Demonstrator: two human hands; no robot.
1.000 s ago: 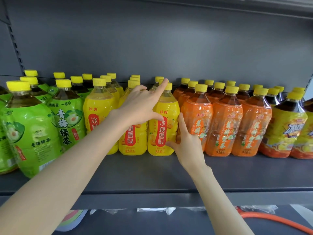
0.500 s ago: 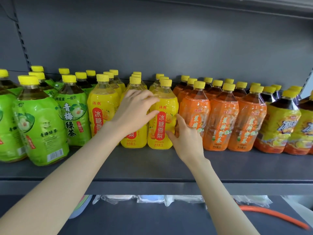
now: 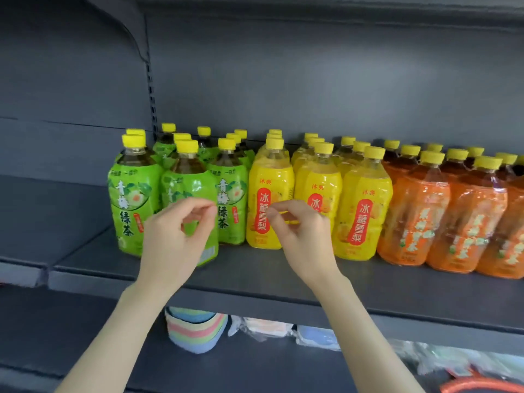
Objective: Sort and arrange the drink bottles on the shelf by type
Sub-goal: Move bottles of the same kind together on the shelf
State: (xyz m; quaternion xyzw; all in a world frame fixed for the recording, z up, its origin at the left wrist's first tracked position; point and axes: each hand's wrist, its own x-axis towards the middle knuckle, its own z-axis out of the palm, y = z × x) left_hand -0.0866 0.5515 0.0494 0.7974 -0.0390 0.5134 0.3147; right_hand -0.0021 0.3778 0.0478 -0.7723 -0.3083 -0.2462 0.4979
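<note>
Nearest me, at centre frame, my left hand [image 3: 173,239] and right hand [image 3: 303,236] hang before the shelf [image 3: 255,269]. The fingers of both are loosely curled, thumbs close to fingertips, with nothing held. I cannot tell whether the left one brushes the bottle behind it.

That front green bottle [image 3: 195,182] is my worry. It stands ahead of its row, close to the shelf lip, and a careless knock from my left hand could send it over the edge. The bottles are tall and packed shoulder to shoulder, so one hard shove might rock its neighbours.

The green bottles [image 3: 133,199] stand at centre left, the yellow bottles [image 3: 360,217] in the middle and the orange bottles [image 3: 416,217] at right. They already look grouped by type.

All are clear plastic with rounded shoulders, narrow necks and yellow caps. They wear glossy shrink sleeves that are likely slick to grip, and the orange ones are visibly crinkled. The shelf is matt grey metal, and behind it is a plain grey back panel [image 3: 312,80].
</note>
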